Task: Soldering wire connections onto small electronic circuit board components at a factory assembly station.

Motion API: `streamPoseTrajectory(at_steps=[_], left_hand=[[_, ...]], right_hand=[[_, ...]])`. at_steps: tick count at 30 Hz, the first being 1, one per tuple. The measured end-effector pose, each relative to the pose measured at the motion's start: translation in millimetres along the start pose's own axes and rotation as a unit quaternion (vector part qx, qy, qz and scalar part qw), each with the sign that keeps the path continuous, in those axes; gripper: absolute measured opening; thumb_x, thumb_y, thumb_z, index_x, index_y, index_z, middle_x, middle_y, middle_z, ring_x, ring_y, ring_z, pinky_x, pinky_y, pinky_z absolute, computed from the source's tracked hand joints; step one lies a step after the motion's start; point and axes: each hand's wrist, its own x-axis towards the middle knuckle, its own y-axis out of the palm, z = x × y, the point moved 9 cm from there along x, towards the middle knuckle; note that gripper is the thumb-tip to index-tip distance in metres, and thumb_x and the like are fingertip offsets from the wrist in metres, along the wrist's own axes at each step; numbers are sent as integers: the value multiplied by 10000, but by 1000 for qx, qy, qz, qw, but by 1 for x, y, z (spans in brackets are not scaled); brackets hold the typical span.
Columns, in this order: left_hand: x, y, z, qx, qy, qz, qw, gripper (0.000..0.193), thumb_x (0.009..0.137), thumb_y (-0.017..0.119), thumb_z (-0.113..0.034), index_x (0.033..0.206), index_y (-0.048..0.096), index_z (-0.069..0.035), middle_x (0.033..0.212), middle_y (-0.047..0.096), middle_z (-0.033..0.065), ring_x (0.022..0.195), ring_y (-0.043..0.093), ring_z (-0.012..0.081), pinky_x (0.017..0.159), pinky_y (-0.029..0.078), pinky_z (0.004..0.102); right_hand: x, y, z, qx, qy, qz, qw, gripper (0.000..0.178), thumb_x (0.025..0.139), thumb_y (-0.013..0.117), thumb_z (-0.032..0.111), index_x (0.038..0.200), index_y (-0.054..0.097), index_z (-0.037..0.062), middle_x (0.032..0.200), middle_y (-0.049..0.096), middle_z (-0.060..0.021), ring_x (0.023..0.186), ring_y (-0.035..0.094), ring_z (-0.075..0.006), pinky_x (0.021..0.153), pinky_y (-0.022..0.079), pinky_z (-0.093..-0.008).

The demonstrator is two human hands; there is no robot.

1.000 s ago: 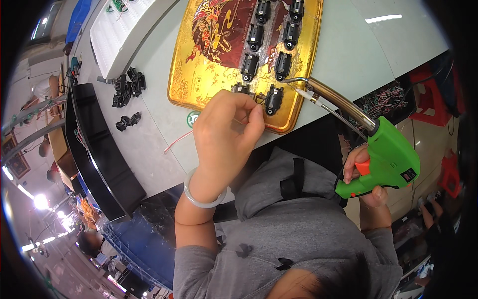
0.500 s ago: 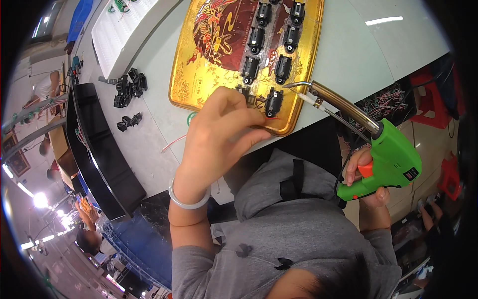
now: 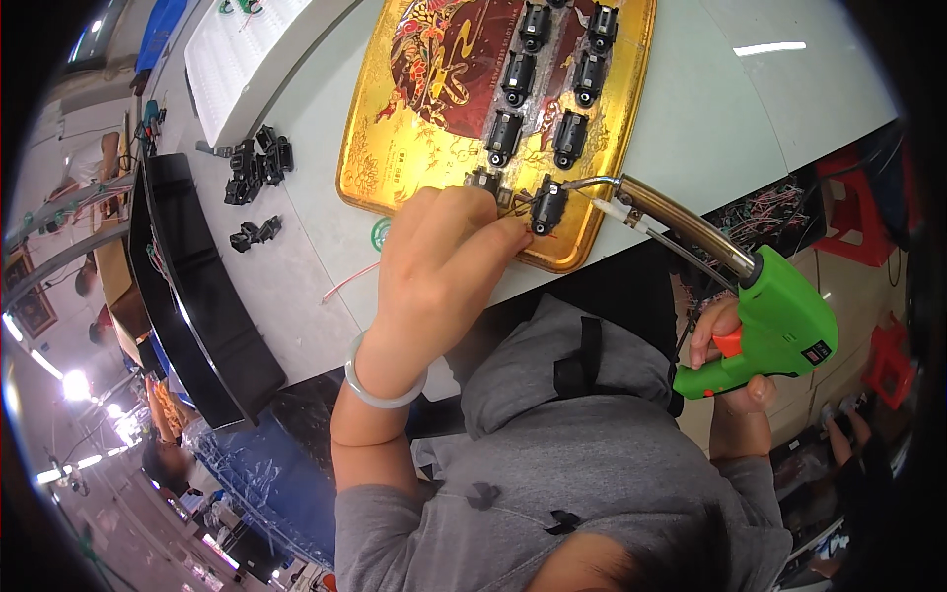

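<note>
Head view: right hand (image 3: 712, 333) grasping green soldering gun (image 3: 789, 314), presumably angling tip (image 3: 592, 182) to reach black module (image 3: 547, 205); left hand (image 3: 434, 271) bunching alongside, grip unclear.

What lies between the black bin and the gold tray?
In the head view, two clusters of black parts lie on the pale table; closer to the gold tray are a thin reddish wire and a green round thing.

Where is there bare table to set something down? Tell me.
Widest: the table right of the gold lid, beyond the gun. Narrower: the strip between lid and white tray. Crowded: the lid's near right corner, where left hand, gun tip and black parts gather.
</note>
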Motion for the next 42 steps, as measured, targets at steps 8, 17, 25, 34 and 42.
streamPoseTrajectory(at_steps=[8, 17, 25, 34, 42], left_hand=[[-12, -9, -22, 220, 8, -46, 974, 187, 579, 715, -146, 711, 592, -194, 805, 513, -44, 883, 412, 187, 862, 254, 396], [0, -2, -8, 127, -42, 9, 991, 200, 567, 718, -127, 731, 618, -180, 921, 496, -10, 929, 399, 218, 876, 272, 403], [-15, -14, -13, 134, -54, -79, 986, 169, 566, 689, -91, 674, 579, -162, 787, 560, -50, 850, 455, 199, 910, 230, 390], [-15, -6, -5, 126, -104, -99, 982, 135, 594, 669, -107, 642, 563, -174, 781, 608, -86, 925, 488, 185, 938, 174, 379], [-13, -6, -5, 114, -111, -93, 983, 128, 587, 668, -105, 630, 561, -162, 778, 607, -79, 918, 486, 188, 931, 197, 377]], right_hand=[[0, -3, 0, -10, 33, 1, 999, 613, 685, 598, 431, 1021, 466, -65, 883, 525, -211, 708, 520, -206, 602, 426, -285], [2, -4, 4, -13, 22, 4, 1000, 620, 677, 600, 422, 1018, 464, -77, 867, 530, -224, 701, 526, -214, 609, 431, -288], [6, -2, 4, -43, 42, -23, 998, 588, 650, 603, 453, 926, 488, -53, 769, 525, -177, 631, 511, -187, 547, 418, -254], [11, -7, 4, -84, 39, -66, 994, 486, 656, 596, 473, 786, 497, 15, 615, 498, -87, 513, 465, -134, 474, 365, -215], [11, -5, 3, -77, 50, -68, 993, 455, 670, 589, 467, 740, 481, 30, 599, 484, -69, 497, 443, -125, 463, 351, -207]])
